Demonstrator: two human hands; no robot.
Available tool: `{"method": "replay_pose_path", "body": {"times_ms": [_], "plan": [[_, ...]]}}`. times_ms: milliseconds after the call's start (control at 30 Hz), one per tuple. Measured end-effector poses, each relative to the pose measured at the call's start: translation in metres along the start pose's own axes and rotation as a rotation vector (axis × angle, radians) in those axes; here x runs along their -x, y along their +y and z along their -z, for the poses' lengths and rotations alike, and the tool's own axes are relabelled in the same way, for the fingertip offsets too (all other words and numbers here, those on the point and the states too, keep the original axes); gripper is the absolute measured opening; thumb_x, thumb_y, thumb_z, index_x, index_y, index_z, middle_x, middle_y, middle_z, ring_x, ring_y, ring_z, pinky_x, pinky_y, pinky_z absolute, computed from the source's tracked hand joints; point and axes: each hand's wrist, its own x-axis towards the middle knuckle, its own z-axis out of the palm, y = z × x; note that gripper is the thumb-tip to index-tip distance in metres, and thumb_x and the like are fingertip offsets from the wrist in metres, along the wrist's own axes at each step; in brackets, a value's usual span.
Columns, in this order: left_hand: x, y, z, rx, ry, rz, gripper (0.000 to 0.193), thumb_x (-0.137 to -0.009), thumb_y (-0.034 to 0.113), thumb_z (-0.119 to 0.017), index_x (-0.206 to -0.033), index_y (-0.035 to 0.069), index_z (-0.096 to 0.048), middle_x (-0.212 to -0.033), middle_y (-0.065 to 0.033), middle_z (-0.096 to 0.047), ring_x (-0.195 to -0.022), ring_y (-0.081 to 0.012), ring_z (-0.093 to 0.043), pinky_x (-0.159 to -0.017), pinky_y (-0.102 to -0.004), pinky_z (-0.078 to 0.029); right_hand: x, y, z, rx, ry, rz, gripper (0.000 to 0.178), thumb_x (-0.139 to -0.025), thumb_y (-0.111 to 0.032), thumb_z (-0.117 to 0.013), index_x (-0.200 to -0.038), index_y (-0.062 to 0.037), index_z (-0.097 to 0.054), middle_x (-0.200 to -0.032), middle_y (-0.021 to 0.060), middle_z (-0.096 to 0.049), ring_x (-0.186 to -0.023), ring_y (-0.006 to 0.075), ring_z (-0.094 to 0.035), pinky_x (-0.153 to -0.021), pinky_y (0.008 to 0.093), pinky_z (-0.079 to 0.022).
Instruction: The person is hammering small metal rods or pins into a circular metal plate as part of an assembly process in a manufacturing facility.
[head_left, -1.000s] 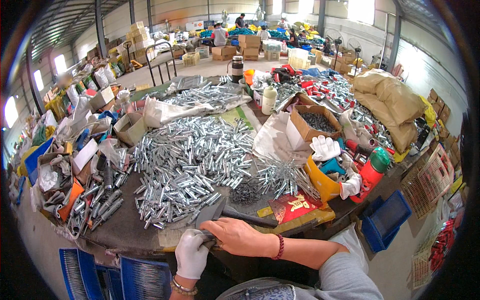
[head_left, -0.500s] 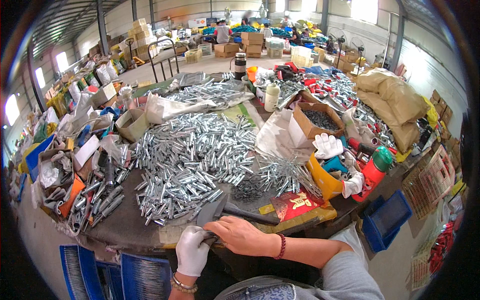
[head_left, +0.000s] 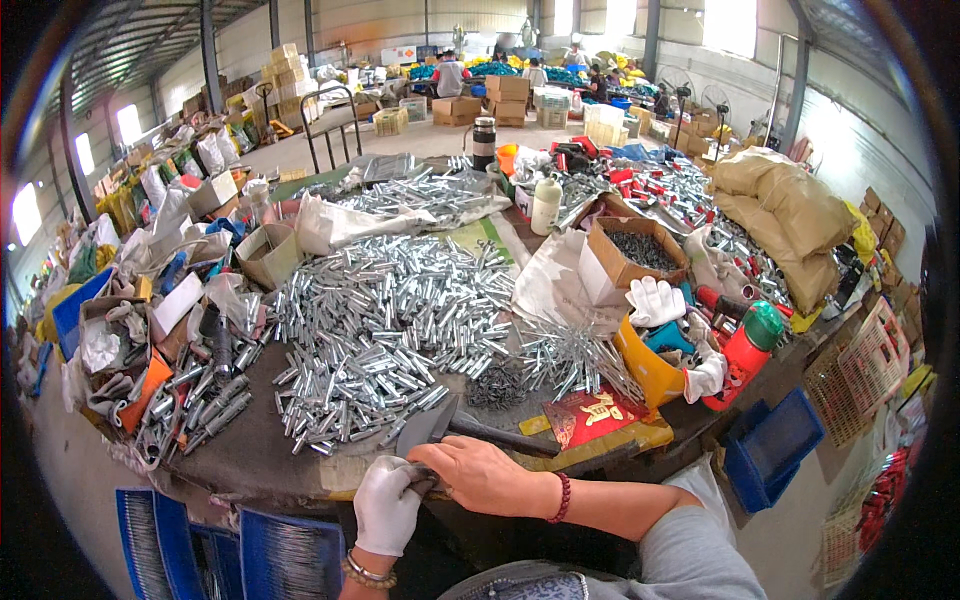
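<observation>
Where right hand (head_left: 485, 477) pinches, grey piece (head_left: 422, 482) mostly hidden.

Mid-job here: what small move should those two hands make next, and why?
I'd probably lift the bare right hand slightly while the white-gloved left hand holds steady: their fingers meet at the dark table's near edge, largely hiding anything between them, and the grey flat metal blade sits close beyond.

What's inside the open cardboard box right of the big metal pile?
Small dark pieces lie heaped in the cardboard box. Only their top layer shows; whatever is beneath, and the bottom, is covered.
</observation>
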Motion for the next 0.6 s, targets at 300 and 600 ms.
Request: {"method": "replay_pose_path", "body": {"times_ms": [300, 600], "plan": [[0.003, -0.005, 0.001, -0.014, -0.035, -0.055, 0.013, -0.080, 0.009, -0.082, -0.088, 0.004, -0.073, -0.094, -0.0130, -0.067, -0.096, -0.0355, -0.067, -0.085, -0.0444, -0.055, 0.003, 0.010, -0.013, -0.151, 0.130, -0.190, 0.040, -0.088, -0.002, -0.063, -0.127, -0.0054, -0.061, -0.110, 0.0215, -0.070, -0.100, 0.0420, -0.070, -0.086, 0.0518, -0.056], [-0.011, -0.004, -0.003, 0.073, -0.008, 0.000, 0.015, -0.081, 0.009, -0.083, -0.093, 0.005, -0.074, -0.098, -0.0109, -0.067, -0.097, -0.0317, -0.068, -0.087, -0.0395, -0.055, 0.006, 0.015, 0.005, -0.437, 0.243, -0.324, 0.049, -0.080, 0.015, -0.071, -0.126, -0.0027, -0.064, -0.121, 0.0116, -0.072, -0.100, 0.0229, -0.073, -0.090, 0.0347, -0.056]]}}
